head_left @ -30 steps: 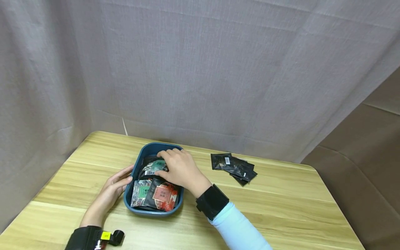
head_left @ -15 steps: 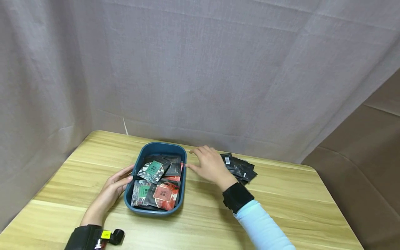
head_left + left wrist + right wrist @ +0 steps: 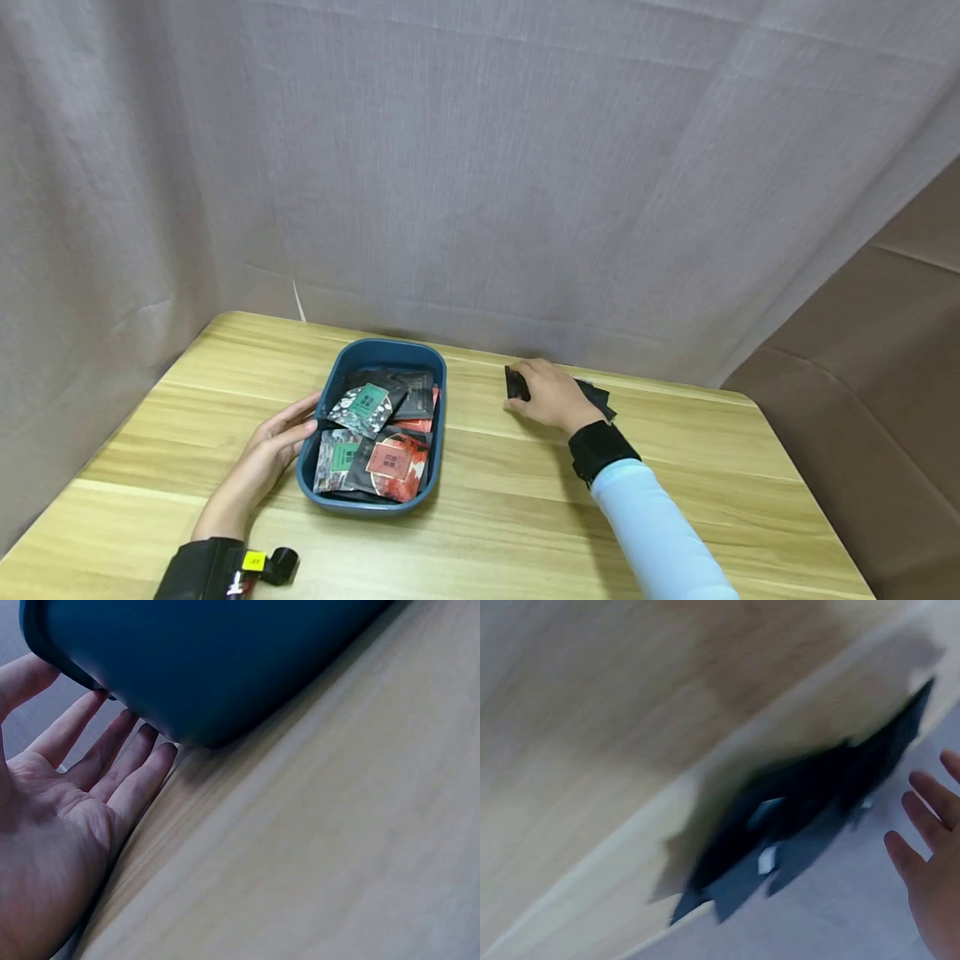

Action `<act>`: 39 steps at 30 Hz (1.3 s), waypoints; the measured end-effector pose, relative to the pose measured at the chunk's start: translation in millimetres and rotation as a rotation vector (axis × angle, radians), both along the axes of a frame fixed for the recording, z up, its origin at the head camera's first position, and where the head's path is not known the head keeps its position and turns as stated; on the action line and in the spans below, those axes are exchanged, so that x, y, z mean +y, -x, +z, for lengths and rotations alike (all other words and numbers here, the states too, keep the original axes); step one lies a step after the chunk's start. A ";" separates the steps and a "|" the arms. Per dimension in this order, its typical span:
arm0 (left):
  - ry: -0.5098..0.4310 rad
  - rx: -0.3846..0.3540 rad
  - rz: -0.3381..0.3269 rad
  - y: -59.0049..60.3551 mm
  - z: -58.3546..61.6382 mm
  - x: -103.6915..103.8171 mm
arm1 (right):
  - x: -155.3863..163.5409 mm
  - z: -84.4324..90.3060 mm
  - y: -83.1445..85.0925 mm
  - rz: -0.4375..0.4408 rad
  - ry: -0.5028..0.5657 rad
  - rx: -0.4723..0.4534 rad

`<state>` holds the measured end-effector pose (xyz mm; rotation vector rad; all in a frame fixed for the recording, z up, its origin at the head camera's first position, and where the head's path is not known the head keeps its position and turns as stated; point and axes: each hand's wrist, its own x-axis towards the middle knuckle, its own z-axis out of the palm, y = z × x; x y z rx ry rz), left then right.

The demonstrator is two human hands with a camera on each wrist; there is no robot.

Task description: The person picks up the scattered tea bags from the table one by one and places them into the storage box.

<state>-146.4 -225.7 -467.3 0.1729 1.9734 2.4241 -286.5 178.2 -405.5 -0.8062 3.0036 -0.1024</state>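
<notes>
A dark blue plastic bin [image 3: 438, 417] holds several flat sachets, among them a green-labelled sachet [image 3: 368, 400] and a red-labelled sachet [image 3: 389, 461]. My left hand [image 3: 270, 446] rests on the bin's left side, thumb at the rim; in the left wrist view its extended fingers [image 3: 142, 780] touch the bin's wall. My right hand [image 3: 551, 393] is over a loose pile of black sachets [image 3: 596, 396] to the right of the bin and hides much of it. The right wrist view shows the fingers spread, beside the blurred black sachets [image 3: 802, 817].
Both things stand on a light wooden table [image 3: 487, 533], near its back edge. A grey cloth [image 3: 480, 183] hangs behind it, and brown cloth [image 3: 885, 400] is at the right. Black bands [image 3: 603, 450] are on both wrists.
My right hand has left the bin's inside and moved right to the black sachets. The green-labelled sachet now lies released on top in the bin. My left hand stays at the bin.
</notes>
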 end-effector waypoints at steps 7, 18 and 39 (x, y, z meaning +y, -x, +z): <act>0.004 -0.005 -0.017 0.5 -1.0 5.8 | 23.2 -11.8 8.0 -0.079 -0.050 -0.033; -0.014 0.004 -0.025 1.6 -1.6 9.2 | 31.4 -13.9 3.5 -0.111 -0.064 -0.070; 0.010 -0.016 -0.022 0.8 -1.7 6.2 | 8.3 2.1 -21.0 0.222 0.089 0.445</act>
